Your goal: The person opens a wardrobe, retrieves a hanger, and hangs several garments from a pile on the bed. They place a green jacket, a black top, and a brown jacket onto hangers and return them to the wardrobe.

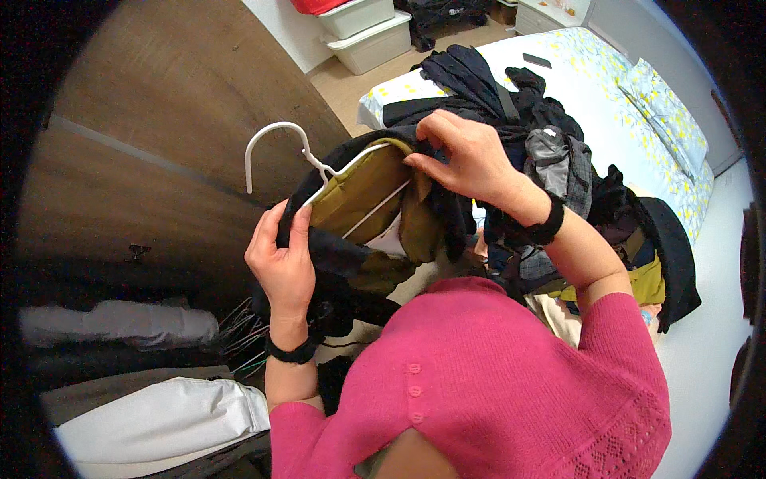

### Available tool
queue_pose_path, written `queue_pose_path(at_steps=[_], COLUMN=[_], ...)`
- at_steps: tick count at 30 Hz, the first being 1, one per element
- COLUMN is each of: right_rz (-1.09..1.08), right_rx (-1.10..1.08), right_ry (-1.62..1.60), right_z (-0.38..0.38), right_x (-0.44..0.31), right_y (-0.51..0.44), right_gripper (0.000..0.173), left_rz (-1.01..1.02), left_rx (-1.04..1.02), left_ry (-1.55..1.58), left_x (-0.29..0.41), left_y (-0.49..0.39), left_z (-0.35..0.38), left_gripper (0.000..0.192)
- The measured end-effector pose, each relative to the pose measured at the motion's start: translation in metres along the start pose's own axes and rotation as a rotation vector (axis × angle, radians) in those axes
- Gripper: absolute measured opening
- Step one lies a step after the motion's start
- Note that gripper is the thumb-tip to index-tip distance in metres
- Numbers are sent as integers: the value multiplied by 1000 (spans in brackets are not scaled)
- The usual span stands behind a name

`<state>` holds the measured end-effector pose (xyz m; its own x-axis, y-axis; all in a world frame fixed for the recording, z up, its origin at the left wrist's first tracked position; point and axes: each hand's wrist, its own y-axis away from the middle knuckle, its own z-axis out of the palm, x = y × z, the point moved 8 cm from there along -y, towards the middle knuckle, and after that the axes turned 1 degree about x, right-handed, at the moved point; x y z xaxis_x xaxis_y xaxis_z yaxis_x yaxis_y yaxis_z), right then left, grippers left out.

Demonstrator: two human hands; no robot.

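Observation:
A white clothes hanger (277, 124) sits inside the neck of a dark garment with an olive lining (365, 185). Its hook sticks out free at the upper left, and its lower bar crosses the open neck. With thumb and fingers, my left hand (281, 257) pinches the garment's edge and the hanger's near shoulder. On the opposite shoulder, my right hand (461, 155) grips the cloth between thumb and curled fingers. The garment's lower part hangs in front of my body and is partly hidden.
A bed (574, 66) with patterned bedding bears a heap of dark clothes (467, 84) and a phone (537, 60). Left stands a brown wooden wardrobe panel (179, 90); below it lie white folded cloth (167, 419) and several wire hangers (242, 326). Storage boxes (374, 45) stand behind.

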<state>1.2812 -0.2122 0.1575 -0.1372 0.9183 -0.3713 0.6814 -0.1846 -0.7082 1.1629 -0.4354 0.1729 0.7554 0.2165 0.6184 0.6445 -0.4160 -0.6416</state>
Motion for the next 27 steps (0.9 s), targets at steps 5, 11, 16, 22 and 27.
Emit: queue_pose_path(at_steps=[5,11,16,22,27], right_rz=[58,-10,-184,23,500], right_rx=[102,164,-44,104,173], right_ry=[-262,-380,-303,-409,-316], right_z=[-2,-19,7,-15,-8], right_x=[16,-6,-44,6,103], right_y=[3,-6,11,44,79], right_gripper=[16,8,10,4,35], left_rz=[21,-59,-177,-143,-223], left_rx=[-14,-78,16,136,232], left_ry=[-28,-88,176,186,143], left_x=[10,-1,-23,-25,-34], left_y=[-2,0,-4,-5,-6], left_z=[2,8,-16,-69,-117], left_gripper=[16,13,12,11,24])
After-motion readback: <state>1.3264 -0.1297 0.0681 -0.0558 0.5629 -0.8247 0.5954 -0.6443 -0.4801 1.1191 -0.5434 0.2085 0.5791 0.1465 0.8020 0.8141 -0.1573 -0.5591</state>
